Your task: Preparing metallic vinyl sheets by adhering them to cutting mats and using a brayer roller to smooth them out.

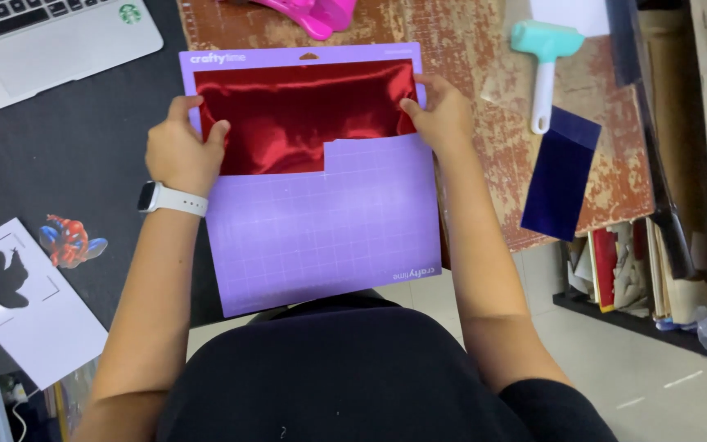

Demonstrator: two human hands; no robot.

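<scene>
Upper left of the frame: corner of a silver laptop [51, 41] on the dark tabletop [59, 155]; lower left, a white sheet with a black silhouette [18, 299], just beside it a small red-and-blue figure sticker [71, 240]. Centre: purple cutting mat [321, 237] with a shiny red foil sheet [300, 115] lying on its upper half. Left hand [180, 150], white watch at the wrist, fingers pressed on the foil's left edge; right hand [443, 113] pinching the foil's right edge against the mat; hands well apart, neither closed into a fist. Top centre: pink object [312, 15]. Right: teal-headed roller [545, 57] on a worn brown board [484, 49], dark blue sheet [560, 173] below it
</scene>
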